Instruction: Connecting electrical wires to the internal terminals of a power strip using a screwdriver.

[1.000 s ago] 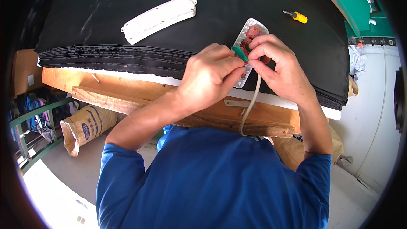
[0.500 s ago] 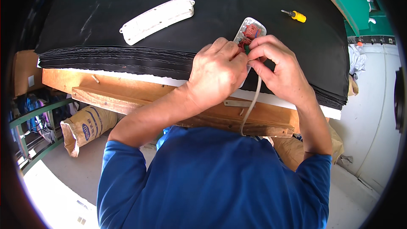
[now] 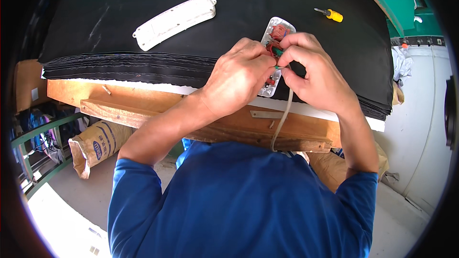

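An opened power strip base (image 3: pixel 270 91) with red parts and green wire inside lies on black sheet material. My left hand (image 3: pixel 237 77) is closed over its left side, thumb and forefinger pinched at a thin green wire (image 3: pixel 278 67). My right hand (image 3: pixel 318 74) meets it from the right, thumb and forefinger closed at the end of a pale cable (image 3: pixel 285 117), where the green wire comes out. The cable hangs down over the table edge toward me. The exact pinch is partly hidden by my fingers.
A long white curved cover (image 3: pixel 176 23) lies to the left on the black stack (image 3: pixel 143 69). A yellow-handled screwdriver (image 3: pixel 333 15) is at the far right. The wooden table edge (image 3: pixel 143 114) runs in front of me. A paper sack (image 3: pixel 103 145) stands below left.
My left hand has shifted left and down, uncovering the lower part of the power strip base. The green wire now shows between my fingertips. My right hand has moved slightly.
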